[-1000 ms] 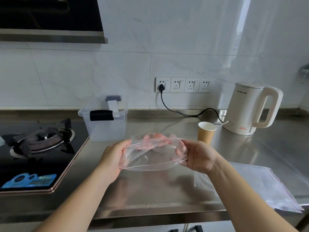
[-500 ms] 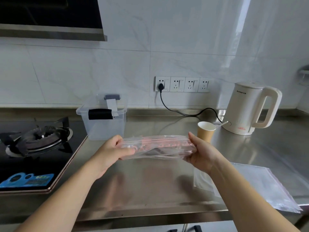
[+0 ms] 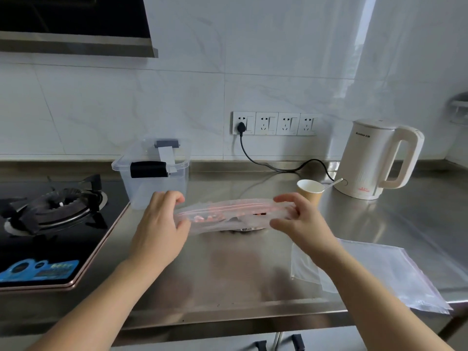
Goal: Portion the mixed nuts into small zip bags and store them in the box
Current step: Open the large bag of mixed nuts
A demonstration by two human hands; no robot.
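Two bare hands over a brushed stainless-steel counter [image 3: 228, 279], gripping one clear plastic zip bag with a pink seal strip [image 3: 228, 214] between them. Left hand [image 3: 162, 229] at the bag's left end, fingers curled over the top edge, thumb beneath, pinching it. Right hand [image 3: 296, 221] at the bag's right end, fingers curled round that end. Bag stretched level, left to right, low over the counter's middle; small pinkish and dark bits visible through the plastic, too blurred to identify. One clear lidless plastic storage box with a black handle [image 3: 154, 176] just beyond the left hand, at the far left of the counter, beside one black gas hob [image 3: 50, 224]. One brown paper cup with a white inside [image 3: 310, 192] just beyond the right hand. One cream electric kettle [image 3: 379, 158] further right, near the wall, with one black power cord [image 3: 278, 168] running to the leftmost of four white wall sockets [image 3: 274, 123]. One flat stack of clear empty zip bags [image 3: 379, 274] at the near right edge of the counter; number of bags in the stack not countable. One dark extractor hood [image 3: 76, 24] at top left.
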